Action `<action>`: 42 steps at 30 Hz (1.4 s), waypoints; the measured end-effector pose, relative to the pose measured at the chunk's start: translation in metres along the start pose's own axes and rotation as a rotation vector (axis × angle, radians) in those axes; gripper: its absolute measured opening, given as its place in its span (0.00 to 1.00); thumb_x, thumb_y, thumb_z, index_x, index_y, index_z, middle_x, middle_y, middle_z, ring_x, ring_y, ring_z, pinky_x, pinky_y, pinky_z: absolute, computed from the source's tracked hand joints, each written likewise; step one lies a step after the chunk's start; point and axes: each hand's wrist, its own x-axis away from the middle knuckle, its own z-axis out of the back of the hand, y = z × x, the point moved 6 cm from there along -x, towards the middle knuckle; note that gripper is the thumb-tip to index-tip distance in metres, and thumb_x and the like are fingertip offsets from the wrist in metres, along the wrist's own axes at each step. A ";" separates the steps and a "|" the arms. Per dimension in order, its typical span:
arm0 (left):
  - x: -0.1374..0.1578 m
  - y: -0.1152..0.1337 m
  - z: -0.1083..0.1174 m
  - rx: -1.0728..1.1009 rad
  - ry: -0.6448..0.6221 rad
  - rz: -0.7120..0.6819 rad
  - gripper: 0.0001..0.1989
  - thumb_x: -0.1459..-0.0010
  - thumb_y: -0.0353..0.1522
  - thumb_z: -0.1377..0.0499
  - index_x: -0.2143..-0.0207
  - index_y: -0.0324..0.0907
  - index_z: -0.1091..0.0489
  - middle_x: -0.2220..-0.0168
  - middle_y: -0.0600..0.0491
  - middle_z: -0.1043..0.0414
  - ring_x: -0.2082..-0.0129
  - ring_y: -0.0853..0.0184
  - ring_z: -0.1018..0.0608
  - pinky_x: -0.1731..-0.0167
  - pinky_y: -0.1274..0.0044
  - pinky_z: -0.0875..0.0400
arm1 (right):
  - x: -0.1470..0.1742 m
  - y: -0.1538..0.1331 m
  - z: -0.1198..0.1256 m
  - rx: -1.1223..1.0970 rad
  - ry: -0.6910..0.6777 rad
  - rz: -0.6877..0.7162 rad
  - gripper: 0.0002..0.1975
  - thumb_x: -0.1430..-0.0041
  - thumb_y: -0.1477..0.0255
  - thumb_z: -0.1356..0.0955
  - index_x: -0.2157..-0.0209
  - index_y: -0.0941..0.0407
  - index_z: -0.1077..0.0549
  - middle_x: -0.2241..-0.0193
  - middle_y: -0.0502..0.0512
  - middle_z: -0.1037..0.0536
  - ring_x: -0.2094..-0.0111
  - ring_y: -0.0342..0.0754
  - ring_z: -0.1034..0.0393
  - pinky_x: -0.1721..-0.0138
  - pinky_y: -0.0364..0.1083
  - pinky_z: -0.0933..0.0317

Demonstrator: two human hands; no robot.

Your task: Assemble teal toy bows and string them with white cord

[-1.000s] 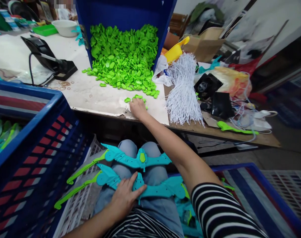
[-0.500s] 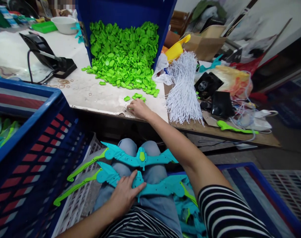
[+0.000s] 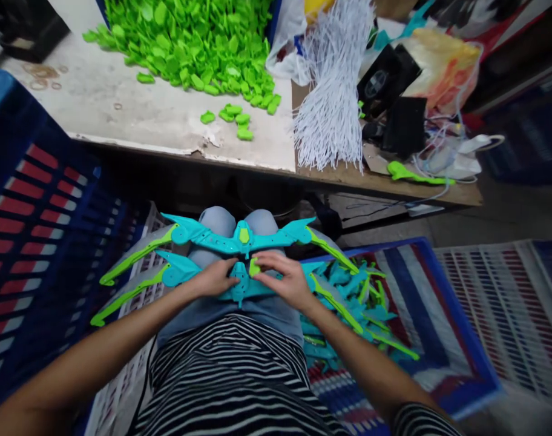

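Here's the worktable (image 3: 135, 130) filling the top of the view, and tight along the left side stands a tall blue crate (image 3: 13, 151). Over on the right, a lined crate (image 3: 487, 390) holds a tangle of teal-and-green parts, close by the seat, probably for easy reach. Two teal toy bows next, both laid crosswise over the jeans (image 3: 276, 318): the farther bow (image 3: 221, 241) near the knees, a green inset at its middle, and the nearer bow (image 3: 239, 284) closer to the striped shirt. The lap seems to serve as a bench, keeping them level.

Up on the table, a heap of green pieces (image 3: 185, 42) spills forward, a bundle of white strings (image 3: 328, 109) just beside it. Now the hands! The left hand (image 3: 215, 277) is on the nearer bow, thumb and forefinger apart by its middle block, apparently to steady it; whether the other fingers grip underneath, I can't tell. The right hand (image 3: 289, 281) has thumb and fingertips pinched on a small green piece (image 3: 254, 266), by its edges, it seems, just beside that block. A few loose green pieces (image 3: 233, 115) lie near the table edge, handily within reach.
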 end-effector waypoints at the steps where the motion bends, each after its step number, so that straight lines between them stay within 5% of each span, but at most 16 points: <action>1: -0.003 0.001 -0.001 0.023 -0.017 -0.016 0.20 0.48 0.34 0.44 0.52 0.37 0.33 0.61 0.48 0.26 0.62 0.60 0.27 0.60 0.72 0.34 | 0.016 0.002 -0.009 0.041 0.008 0.026 0.07 0.42 0.68 0.32 0.64 0.54 0.23 0.64 0.56 0.21 0.62 0.47 0.26 0.61 0.47 0.30; 7: -0.002 0.011 0.003 0.066 -0.068 -0.039 0.14 0.48 0.38 0.46 0.63 0.37 0.32 0.71 0.54 0.31 0.69 0.65 0.31 0.68 0.76 0.36 | 0.059 0.018 -0.047 0.274 0.091 0.120 0.14 0.38 0.75 0.40 0.59 0.52 0.24 0.63 0.58 0.22 0.57 0.51 0.30 0.56 0.55 0.33; 13: -0.002 0.008 0.003 0.045 -0.088 -0.006 0.14 0.49 0.38 0.45 0.64 0.37 0.32 0.70 0.53 0.31 0.68 0.65 0.30 0.66 0.76 0.36 | 0.115 0.029 -0.032 0.167 0.172 -0.128 0.13 0.38 0.74 0.40 0.60 0.52 0.24 0.67 0.55 0.23 0.64 0.48 0.28 0.62 0.51 0.32; 16: -0.003 0.007 0.000 0.034 -0.105 -0.003 0.15 0.48 0.37 0.45 0.62 0.37 0.32 0.68 0.53 0.31 0.67 0.65 0.30 0.66 0.76 0.36 | 0.135 0.027 -0.026 0.126 0.070 -0.200 0.13 0.37 0.73 0.40 0.59 0.53 0.25 0.64 0.56 0.23 0.62 0.47 0.28 0.61 0.49 0.32; 22: -0.002 0.008 0.000 -0.014 -0.087 -0.016 0.16 0.48 0.39 0.46 0.61 0.37 0.31 0.68 0.53 0.32 0.67 0.64 0.30 0.66 0.75 0.35 | 0.136 0.018 -0.031 0.511 -0.217 -0.117 0.12 0.37 0.69 0.38 0.59 0.56 0.24 0.66 0.59 0.25 0.62 0.51 0.33 0.60 0.52 0.36; 28: 0.001 0.007 0.002 -0.026 -0.042 -0.015 0.14 0.49 0.39 0.45 0.63 0.39 0.31 0.68 0.53 0.29 0.66 0.64 0.29 0.65 0.75 0.34 | 0.139 0.037 -0.012 0.351 0.157 -0.369 0.15 0.38 0.64 0.38 0.68 0.55 0.23 0.72 0.55 0.24 0.69 0.48 0.30 0.67 0.47 0.35; 32: 0.002 0.009 0.002 -0.016 -0.056 -0.028 0.15 0.49 0.40 0.45 0.64 0.39 0.32 0.69 0.53 0.30 0.67 0.64 0.29 0.66 0.75 0.34 | 0.154 0.046 -0.006 0.461 0.220 -0.479 0.15 0.39 0.61 0.37 0.62 0.55 0.24 0.80 0.51 0.27 0.76 0.47 0.31 0.72 0.46 0.36; 36: 0.002 0.012 0.000 0.006 -0.086 -0.030 0.16 0.50 0.42 0.47 0.66 0.39 0.33 0.70 0.53 0.32 0.67 0.63 0.30 0.67 0.75 0.34 | 0.150 0.032 0.002 0.606 0.164 -0.256 0.13 0.40 0.64 0.35 0.58 0.58 0.28 0.72 0.56 0.24 0.67 0.51 0.29 0.64 0.50 0.34; 39: 0.002 0.013 -0.001 0.023 -0.096 -0.022 0.17 0.50 0.43 0.47 0.66 0.39 0.33 0.71 0.53 0.33 0.68 0.63 0.31 0.69 0.75 0.34 | 0.136 0.019 0.001 0.646 -0.052 0.061 0.09 0.39 0.72 0.37 0.59 0.57 0.29 0.53 0.63 0.26 0.52 0.54 0.34 0.54 0.54 0.35; 42: 0.003 0.013 0.001 0.003 -0.091 0.002 0.16 0.50 0.42 0.46 0.66 0.39 0.32 0.71 0.53 0.32 0.69 0.64 0.30 0.71 0.76 0.36 | 0.125 0.018 -0.001 0.639 -0.287 0.235 0.11 0.37 0.78 0.41 0.59 0.58 0.29 0.50 0.62 0.28 0.50 0.51 0.36 0.53 0.54 0.35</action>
